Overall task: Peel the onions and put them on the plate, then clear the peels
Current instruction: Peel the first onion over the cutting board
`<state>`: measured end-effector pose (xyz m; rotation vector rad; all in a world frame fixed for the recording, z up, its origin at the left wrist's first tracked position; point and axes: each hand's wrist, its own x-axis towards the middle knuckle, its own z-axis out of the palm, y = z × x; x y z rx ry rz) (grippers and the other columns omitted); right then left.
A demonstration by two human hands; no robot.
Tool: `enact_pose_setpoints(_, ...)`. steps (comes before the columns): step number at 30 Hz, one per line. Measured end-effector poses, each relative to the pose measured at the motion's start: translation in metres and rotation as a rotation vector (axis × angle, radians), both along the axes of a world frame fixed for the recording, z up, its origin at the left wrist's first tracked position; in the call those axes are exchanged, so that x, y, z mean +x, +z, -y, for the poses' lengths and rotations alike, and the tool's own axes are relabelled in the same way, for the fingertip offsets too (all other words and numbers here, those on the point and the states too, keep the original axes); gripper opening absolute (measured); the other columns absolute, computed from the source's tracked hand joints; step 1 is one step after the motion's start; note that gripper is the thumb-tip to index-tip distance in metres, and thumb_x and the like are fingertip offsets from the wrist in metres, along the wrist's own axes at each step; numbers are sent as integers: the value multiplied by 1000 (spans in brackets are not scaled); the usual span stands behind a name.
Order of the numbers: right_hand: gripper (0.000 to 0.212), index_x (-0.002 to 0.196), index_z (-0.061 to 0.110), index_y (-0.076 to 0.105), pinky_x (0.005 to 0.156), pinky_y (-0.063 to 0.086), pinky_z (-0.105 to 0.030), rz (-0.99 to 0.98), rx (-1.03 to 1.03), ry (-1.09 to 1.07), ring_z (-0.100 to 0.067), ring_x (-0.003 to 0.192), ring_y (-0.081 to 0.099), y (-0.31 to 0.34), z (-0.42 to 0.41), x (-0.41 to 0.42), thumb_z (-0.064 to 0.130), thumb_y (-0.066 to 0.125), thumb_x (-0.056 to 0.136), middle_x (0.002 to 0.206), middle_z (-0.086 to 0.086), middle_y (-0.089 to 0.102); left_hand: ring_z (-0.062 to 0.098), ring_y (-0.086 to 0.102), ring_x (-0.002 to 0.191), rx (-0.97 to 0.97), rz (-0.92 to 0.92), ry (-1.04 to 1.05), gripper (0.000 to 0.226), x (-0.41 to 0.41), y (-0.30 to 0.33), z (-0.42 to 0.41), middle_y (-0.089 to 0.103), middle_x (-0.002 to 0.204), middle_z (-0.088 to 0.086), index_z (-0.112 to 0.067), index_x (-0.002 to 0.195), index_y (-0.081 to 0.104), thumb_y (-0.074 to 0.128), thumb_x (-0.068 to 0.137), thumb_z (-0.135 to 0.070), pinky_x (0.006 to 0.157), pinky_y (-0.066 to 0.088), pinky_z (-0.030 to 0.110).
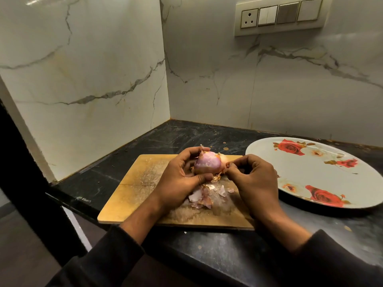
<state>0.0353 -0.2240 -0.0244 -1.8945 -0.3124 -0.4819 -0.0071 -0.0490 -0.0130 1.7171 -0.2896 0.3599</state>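
Onion gripped in curled left-hand fingers, tip up-left; right-hand fingers pinching its peel.

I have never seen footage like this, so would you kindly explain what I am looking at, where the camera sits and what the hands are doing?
There is no machine here: these are a person's two bare hands. The single picture comes from a wide-angle camera worn on the person's head, looking forward and down, so the walls look bent. The left hand grips a partly peeled onion above a wooden board. The right hand pinches a strip of skin at the onion's side. Loose peels lie on the board below the hands. To the right, on the dark counter, stands a plate with a rose pattern; no onion lies on it yet. A switch panel is on the wall.
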Motion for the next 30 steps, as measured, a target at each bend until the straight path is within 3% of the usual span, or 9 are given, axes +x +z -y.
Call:
enact_pose_setpoints(4, 12, 74, 19, 69, 54, 42, -11, -34, -98, 25, -5, 63, 61, 0, -2, 0, 13, 78, 81, 70, 5, 68, 10, 66, 114, -57, -8, -4, 53, 0, 0, -2, 62, 126, -3, -15, 131, 54, 70, 84, 3, 87, 57, 24)
enact_pose_setpoints(6, 15, 80, 20, 67, 56, 46, -10, -40, -113, 69, -5, 66, 65, 0, -3, -2, 11, 78, 80, 73, 5, 69, 11, 66, 114, -74, -13, -2, 49, 0, 0, -3, 62, 126, -4, -18, 130, 54, 68, 87, 0, 87, 58, 27)
enact_pose_setpoints(9, 23, 87, 27, 63, 65, 59, -29, -39, -111, 149, -10, 71, 69, -1, -3, -5, 5, 71, 85, 76, 3, 71, 16, 67, 113, -119, -28, -9, 45, -1, -1, -2, 65, 122, -3, -16, 132, 54, 65, 89, -11, 87, 59, 30)
enact_pose_setpoints(12, 24, 77, 23, 71, 63, 55, -42, 5, -129, 183, -12, 65, 63, -2, -4, -7, 7, 59, 91, 69, 4, 68, 22, 69, 110, -165, -36, -21, 44, -2, 0, -1, 69, 118, 2, -16, 132, 54, 62, 89, -20, 83, 60, 29)
enact_pose_setpoints(14, 21, 78, 22, 72, 64, 53, -40, 12, -142, 201, -11, 66, 62, -2, -6, -7, 16, 62, 95, 69, 5, 68, 18, 69, 110, -147, -30, -23, 44, -2, 0, -1, 68, 119, 0, -16, 132, 53, 60, 89, -22, 81, 59, 27)
enact_pose_setpoints(18, 6, 95, 29, 70, 73, 56, -19, 45, -110, 195, 1, 84, 67, -2, -5, -6, 24, 70, 94, 87, 16, 70, 10, 68, 111, -100, -4, -20, 50, -2, 0, 1, 64, 124, -5, -15, 138, 49, 59, 89, -20, 83, 58, 25)
enact_pose_setpoints(23, 15, 107, 23, 76, 78, 63, -38, 62, 109, 216, -9, 86, 73, 1, 0, -4, 18, 68, 95, 92, 6, 76, 8, 65, 115, -44, 3, -18, 53, -1, -1, -1, 57, 132, -2, -19, 138, 49, 65, 89, -5, 85, 57, 22)
enact_pose_setpoints(26, 18, 107, 19, 79, 78, 63, -39, 80, 141, 209, -8, 85, 74, 1, 0, -5, 20, 74, 90, 91, 7, 78, 7, 64, 117, -28, 10, -16, 56, 0, -1, -1, 57, 133, -3, -14, 140, 49, 66, 89, 2, 88, 56, 22)
enact_pose_setpoints(30, 17, 105, 17, 80, 77, 64, -36, 115, 157, 182, -6, 84, 74, 1, 1, -5, 16, 77, 88, 89, 8, 78, 10, 64, 119, -21, 34, -33, 57, 0, -2, 0, 59, 133, -5, -20, 134, 55, 70, 85, 4, 90, 55, 23)
